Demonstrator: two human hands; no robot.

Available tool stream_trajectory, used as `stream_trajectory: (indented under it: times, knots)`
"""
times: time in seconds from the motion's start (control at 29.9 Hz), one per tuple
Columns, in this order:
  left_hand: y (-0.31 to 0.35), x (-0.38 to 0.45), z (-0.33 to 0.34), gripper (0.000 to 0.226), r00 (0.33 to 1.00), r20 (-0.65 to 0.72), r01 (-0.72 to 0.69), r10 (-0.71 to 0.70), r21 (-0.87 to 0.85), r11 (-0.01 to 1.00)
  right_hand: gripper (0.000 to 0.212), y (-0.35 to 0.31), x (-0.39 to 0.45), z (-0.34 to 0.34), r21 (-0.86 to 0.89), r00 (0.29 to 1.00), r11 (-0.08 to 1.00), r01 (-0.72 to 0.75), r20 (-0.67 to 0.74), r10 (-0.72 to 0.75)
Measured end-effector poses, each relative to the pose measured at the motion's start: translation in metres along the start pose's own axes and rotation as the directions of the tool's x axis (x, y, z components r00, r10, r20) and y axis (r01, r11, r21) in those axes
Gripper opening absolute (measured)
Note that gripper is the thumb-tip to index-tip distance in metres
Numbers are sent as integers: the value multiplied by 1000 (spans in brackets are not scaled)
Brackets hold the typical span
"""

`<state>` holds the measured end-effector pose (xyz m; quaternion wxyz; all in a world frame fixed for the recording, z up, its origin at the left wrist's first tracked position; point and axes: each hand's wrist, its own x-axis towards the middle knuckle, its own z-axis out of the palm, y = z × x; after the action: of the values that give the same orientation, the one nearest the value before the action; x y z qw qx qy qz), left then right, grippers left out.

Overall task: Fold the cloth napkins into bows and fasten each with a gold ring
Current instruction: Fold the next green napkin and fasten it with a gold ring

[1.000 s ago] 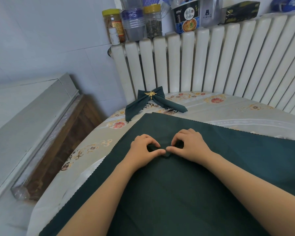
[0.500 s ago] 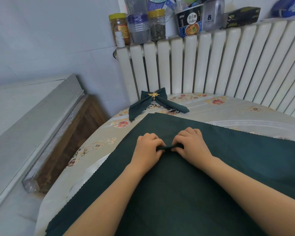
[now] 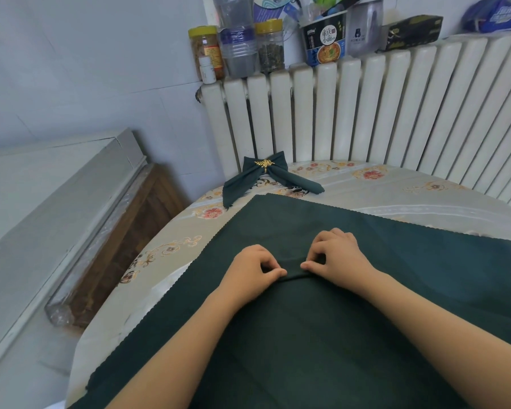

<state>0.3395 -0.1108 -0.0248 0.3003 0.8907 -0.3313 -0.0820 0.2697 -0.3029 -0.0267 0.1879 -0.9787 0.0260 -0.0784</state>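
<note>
The white radiator spans 12 to 2 o'clock behind the table, which carries a floral cover. The flat dark green napkin covers the table from centre to 6 o'clock. Left hand and right hand rest at its centre, fingers curled, each pinching a raised fold of it. At 11 o'clock lies the finished bow, fastened by a gold ring.

Dark green napkin, gold ring, floral beige tablecloth, white radiator
</note>
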Motion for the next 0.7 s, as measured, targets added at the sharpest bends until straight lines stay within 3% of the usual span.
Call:
stream_trajectory:
  times: [0.1, 0.2, 0.3, 0.4, 0.5, 0.7]
  knots:
    - [1, 0, 2, 8, 1000, 19, -1, -1, 94, 996, 27, -4, 1, -1, -11, 996, 998, -64, 62, 65]
    - [6, 0, 0, 25, 997, 38, 55, -60, 142, 988, 49, -7, 3, -6, -90, 979, 988, -125, 151, 138]
    - [12, -2, -2, 37, 997, 30, 66, -74, 229, 971, 32, -11, -2, -10, -183, 985, 979, -85, 133, 110]
    - [16, -11, -1, 22, 997, -42, -44, 62, 338, 940, 17, -13, -15, -12, -184, 999, 982, -30, 5, 31]
    - [21, -27, 0, 12, 981, -98, -126, 166, 328, 936, 16, -16, -33, -15, -190, 997, 981, 50, -53, -61]
    - [19, -54, 1, 20, 978, -7, -194, 207, 325, 926, 17, -13, -60, -17, -171, 991, 977, 128, -7, -131]
